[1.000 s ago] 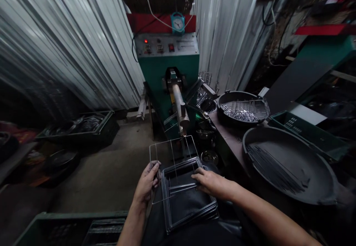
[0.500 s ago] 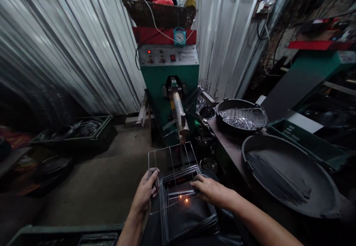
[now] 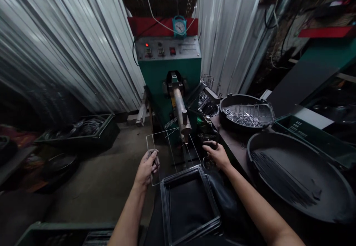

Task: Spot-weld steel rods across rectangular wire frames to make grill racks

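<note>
My left hand [image 3: 148,166] grips the left side of a rectangular wire frame [image 3: 152,136] with thin cross wires. The frame is tilted, its far part under the welding machine's electrode [image 3: 185,136], its near edge over the stack. A stack of square wire frames [image 3: 164,209] rests on my dark-covered lap. My right hand [image 3: 217,155] is to the right of the electrode, apart from the wire frame, with curled fingers. What those fingers hold, if anything, is too dark to make out. The green spot welding machine [image 3: 155,72] stands straight ahead.
On the right bench are a round pan of dark rods [image 3: 300,146] and a pan of short wire pieces [image 3: 225,122]. A green crate [image 3: 294,125] lies behind them. Metal parts fill a bin [image 3: 102,131] at left. Another crate [image 3: 36,235] is at lower left.
The held wire frame has moved forward and up toward the electrode with my left hand. My right hand has left the stack, moving up and right. Glowing sparks over my lap are gone.
</note>
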### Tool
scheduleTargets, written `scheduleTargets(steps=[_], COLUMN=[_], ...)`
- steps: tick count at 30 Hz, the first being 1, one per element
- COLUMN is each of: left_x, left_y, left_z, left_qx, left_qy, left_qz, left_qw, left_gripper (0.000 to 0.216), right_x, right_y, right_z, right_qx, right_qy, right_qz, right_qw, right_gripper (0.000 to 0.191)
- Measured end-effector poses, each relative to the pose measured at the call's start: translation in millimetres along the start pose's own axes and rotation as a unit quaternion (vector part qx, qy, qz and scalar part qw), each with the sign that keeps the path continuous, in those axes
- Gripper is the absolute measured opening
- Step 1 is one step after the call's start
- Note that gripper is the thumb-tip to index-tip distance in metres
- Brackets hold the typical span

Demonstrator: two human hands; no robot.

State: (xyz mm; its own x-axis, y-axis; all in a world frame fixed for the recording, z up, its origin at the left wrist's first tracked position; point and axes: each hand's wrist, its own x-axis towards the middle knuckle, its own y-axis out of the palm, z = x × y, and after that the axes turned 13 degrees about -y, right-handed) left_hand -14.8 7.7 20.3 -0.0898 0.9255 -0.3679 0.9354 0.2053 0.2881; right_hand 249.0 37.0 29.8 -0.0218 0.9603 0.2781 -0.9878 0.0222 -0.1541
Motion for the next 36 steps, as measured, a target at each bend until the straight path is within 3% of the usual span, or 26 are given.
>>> scheduleTargets(steps=[4,10,16,30,36], left_x=[24.4,52.6,67.7,98.8,97.7], left_y=[2.4,-3.4,-6.5,-8.8,-7.3], left_z=[-11.4,-25.8,-34.7,-44.0,-45.4], left_qx=[-0.005,-0.007,-0.008,-0.019,-0.006], left_qy=[0.002,0.002,-0.01,-0.054,-0.057], left_qz=[0.003,0.016,0.023,0.009,-0.002], left_qw=[1.0,1.0,1.0,0.998,0.998], left_gripper=[0.028,0.028,0.03,0.02,0.02], right_x=[48.0,84.5,96.9,118.3,116.2], right_y=[27.2,55.4,64.4,73.4,65.7], right_z=[-14.3,-17.3,-9.4,-5.4,-9.1], right_qx=[0.074,0.096,0.101,0.062,0.081], right_qy=[0.106,0.116,0.105,0.124,0.128], right_qz=[0.038,0.118,0.155,0.148,0.141], right_qw=[0.991,0.982,0.977,0.979,0.978], right_gripper=[0.031,0.02,0.018,0.015,0.018])
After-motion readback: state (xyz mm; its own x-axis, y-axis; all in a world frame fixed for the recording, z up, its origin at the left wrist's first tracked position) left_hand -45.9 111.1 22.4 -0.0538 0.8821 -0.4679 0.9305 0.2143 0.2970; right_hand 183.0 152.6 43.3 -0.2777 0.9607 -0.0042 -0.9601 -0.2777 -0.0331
